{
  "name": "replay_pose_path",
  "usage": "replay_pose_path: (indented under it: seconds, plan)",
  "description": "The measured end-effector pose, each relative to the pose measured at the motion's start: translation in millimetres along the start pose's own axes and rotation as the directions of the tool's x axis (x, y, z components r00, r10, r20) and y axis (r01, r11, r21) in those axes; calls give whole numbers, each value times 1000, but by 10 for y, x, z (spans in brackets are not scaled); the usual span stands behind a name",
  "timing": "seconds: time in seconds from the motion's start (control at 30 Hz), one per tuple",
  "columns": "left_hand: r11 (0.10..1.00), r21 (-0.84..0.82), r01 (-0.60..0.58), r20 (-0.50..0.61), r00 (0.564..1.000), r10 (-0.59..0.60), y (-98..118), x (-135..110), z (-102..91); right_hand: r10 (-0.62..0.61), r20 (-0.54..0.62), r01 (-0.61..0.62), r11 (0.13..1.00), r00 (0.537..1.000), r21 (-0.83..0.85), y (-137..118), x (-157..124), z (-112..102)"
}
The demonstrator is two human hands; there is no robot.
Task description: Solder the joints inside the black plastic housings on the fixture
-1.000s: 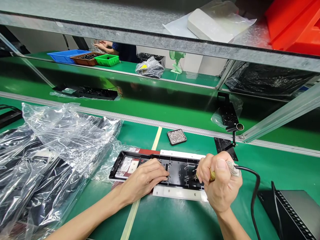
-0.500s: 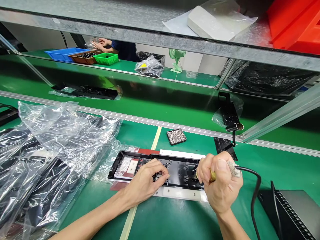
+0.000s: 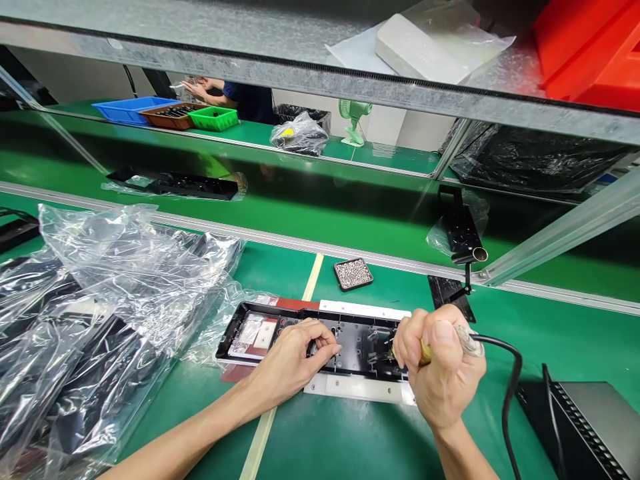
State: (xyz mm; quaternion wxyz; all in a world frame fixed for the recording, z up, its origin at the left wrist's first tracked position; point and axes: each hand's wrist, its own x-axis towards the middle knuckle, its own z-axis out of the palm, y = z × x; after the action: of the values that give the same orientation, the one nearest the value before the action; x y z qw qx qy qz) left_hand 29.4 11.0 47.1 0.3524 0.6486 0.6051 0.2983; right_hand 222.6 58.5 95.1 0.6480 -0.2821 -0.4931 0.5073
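Note:
A long black plastic housing [image 3: 353, 343] lies open side up on the bench, with posts and ribs inside. My left hand [image 3: 300, 353] rests over its middle, thumb and fingertips drawn together at the inner floor; whatever they pinch is too small or hidden to make out. My right hand [image 3: 443, 363] is wrapped in a fist round a corded soldering iron [image 3: 426, 352] with a yellowish grip. Its front end points down into the right part of the housing, and my fingers hide much of it. White strips [image 3: 360, 387] and a dark red sheet [image 3: 240, 373] show beneath the housing.
Behind the housing stands a small black tray [image 3: 353, 274] of tiny silvery metal pieces. Plastic-bagged black parts [image 3: 100, 320] cover the left side. A black cable [image 3: 515, 373] loops beside a dark metal case [image 3: 590, 420]. Across the partition, a person's hands [image 3: 197, 87] work near bins.
My left thumb and fingertips have shifted very slightly over the housing. My right hand and the soldering iron look the same as before.

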Motion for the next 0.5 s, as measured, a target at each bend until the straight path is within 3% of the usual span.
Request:
replay_pose_path:
  seconds: [0.17, 0.3, 0.5]
  plan:
    - [990, 108, -90, -97, 990, 100, 12, 280, -106, -3, 13, 3, 1000, 1000, -1, 18, -26, -21]
    - [934, 328, -145, -92, 978, 185, -59, 794, -235, 14, 12, -14, 1000, 1000, 3, 41, -28, -32]
    - [879, 426, -213, -23, 969, 246, -240, 1459, -244, 0, 17, 0, 1000, 1000, 19, 56, -29, -32]
